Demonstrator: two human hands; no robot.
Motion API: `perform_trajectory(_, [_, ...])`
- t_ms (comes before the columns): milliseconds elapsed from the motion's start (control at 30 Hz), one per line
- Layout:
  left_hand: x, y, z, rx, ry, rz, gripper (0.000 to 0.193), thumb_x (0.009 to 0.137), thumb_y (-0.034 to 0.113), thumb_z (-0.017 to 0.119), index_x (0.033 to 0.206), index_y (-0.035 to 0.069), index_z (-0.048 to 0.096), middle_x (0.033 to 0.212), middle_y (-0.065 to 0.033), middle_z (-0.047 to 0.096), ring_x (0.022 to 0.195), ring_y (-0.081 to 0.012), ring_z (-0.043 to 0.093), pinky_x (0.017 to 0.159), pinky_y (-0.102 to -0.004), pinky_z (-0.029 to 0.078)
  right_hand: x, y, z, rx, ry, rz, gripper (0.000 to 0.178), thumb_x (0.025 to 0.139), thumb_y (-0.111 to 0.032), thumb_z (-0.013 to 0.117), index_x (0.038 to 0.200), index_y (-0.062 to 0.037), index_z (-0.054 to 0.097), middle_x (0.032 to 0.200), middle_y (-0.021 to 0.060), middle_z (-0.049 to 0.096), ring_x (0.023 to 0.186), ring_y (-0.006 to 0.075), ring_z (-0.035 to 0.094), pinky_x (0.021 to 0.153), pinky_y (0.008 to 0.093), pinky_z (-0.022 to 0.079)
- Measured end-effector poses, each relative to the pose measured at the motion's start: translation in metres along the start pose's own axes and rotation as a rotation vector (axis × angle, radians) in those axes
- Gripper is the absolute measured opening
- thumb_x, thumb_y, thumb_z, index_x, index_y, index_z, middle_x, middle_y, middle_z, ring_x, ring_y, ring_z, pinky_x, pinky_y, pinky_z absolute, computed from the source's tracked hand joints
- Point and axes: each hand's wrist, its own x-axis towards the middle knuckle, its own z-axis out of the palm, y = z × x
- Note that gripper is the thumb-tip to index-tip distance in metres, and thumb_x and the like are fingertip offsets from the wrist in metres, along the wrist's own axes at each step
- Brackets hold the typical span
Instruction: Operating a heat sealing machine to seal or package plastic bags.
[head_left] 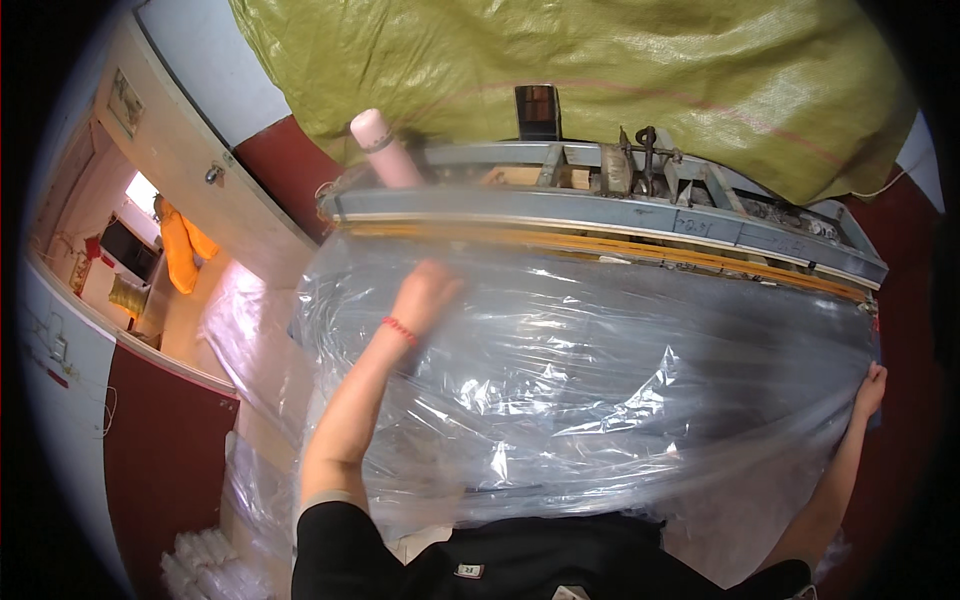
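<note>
A wide clear plastic sheet (560,380) lies in shiny folds across the surface in front of me and hangs over its near edge. At the far right, my right hand (872,388) is closed on the sheet's edge, and folds run taut toward it. My left hand (427,293), with a red bracelet at the wrist, is over the sheet's left part. Motion smears its fingers, so I cannot tell if it holds or touches the plastic. Beyond the sheet runs a long grey metal frame (600,212) with a yellow-orange strip (640,248) along its near side.
A pink bottle (385,148) and a dark phone-like rectangle (538,112) stand at the frame's back. Behind hangs a yellow-green tarp (600,60). To the left are an open door (190,150) and more plastic (250,320) on the floor. Bundled plastic (205,565) lies at the lower left.
</note>
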Motion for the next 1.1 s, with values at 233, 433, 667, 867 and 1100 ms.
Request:
perform_trajectory(233, [0.016, 0.011, 0.026, -0.043, 0.248, -0.197, 0.027, 0.068, 0.010, 0.067, 0.093, 0.004, 0.059, 0.073, -0.0094, 0.057, 0.073, -0.0252, 0.052, 0.067, -0.0330, 0.043, -0.006, -0.010, -0.104, 0.907, -0.230, 0.121, 0.016, 0.087, -0.024, 0.052, 0.088, -0.0082, 0.055, 0.080, -0.0046, 0.049, 0.075, 0.0065, 0.045, 0.070, 0.0205, 0.036])
perform_trajectory(433, [0.025, 0.006, 0.024, -0.033, 0.233, -0.048, 0.007, 0.067, 0.006, 0.064, 0.068, 0.003, 0.057, 0.073, -0.0101, 0.054, 0.077, -0.0270, 0.051, 0.072, -0.0344, 0.041, -0.012, -0.024, -0.142, 0.802, -0.180, 0.318, 0.024, 0.084, -0.024, 0.056, 0.099, -0.0057, 0.059, 0.087, -0.0014, 0.057, 0.080, 0.0082, 0.051, 0.071, 0.0230, 0.040])
perform_trajectory(667, [0.050, 0.003, -0.001, -0.694, 0.810, -0.554, 0.012, 0.085, 0.017, 0.045, 0.080, 0.007, 0.049, 0.067, 0.0009, 0.044, 0.062, -0.0074, 0.039, 0.056, -0.0238, 0.035, -0.004, -0.154, -0.063, 0.613, -0.001, 0.070, 0.027, 0.085, -0.028, 0.051, 0.095, -0.0040, 0.059, 0.086, 0.0079, 0.058, 0.081, 0.0169, 0.054, 0.075, 0.0311, 0.043])
perform_trajectory(867, [0.025, -0.135, 0.053, -0.258, 0.773, -0.617, 0.020, 0.084, 0.019, 0.050, 0.071, 0.003, 0.049, 0.061, -0.0055, 0.049, 0.057, -0.0127, 0.044, 0.056, -0.0270, 0.040, -0.012, -0.180, 0.081, 0.712, 0.104, -0.014, 0.022, 0.084, -0.023, 0.055, 0.080, -0.0010, 0.052, 0.072, 0.0077, 0.054, 0.071, 0.0149, 0.051, 0.069, 0.0289, 0.042])
perform_trajectory(1100, [0.033, -0.151, 0.050, -0.498, 0.759, -0.651, 0.016, 0.080, 0.015, 0.056, 0.070, 0.005, 0.049, 0.064, 0.0019, 0.047, 0.059, -0.0064, 0.040, 0.056, -0.0202, 0.036, -0.015, -0.227, 0.088, 0.730, 0.164, 0.092, 0.023, 0.082, -0.022, 0.057, 0.079, -0.0007, 0.051, 0.066, 0.0067, 0.054, 0.063, 0.0134, 0.051, 0.062, 0.0289, 0.043])
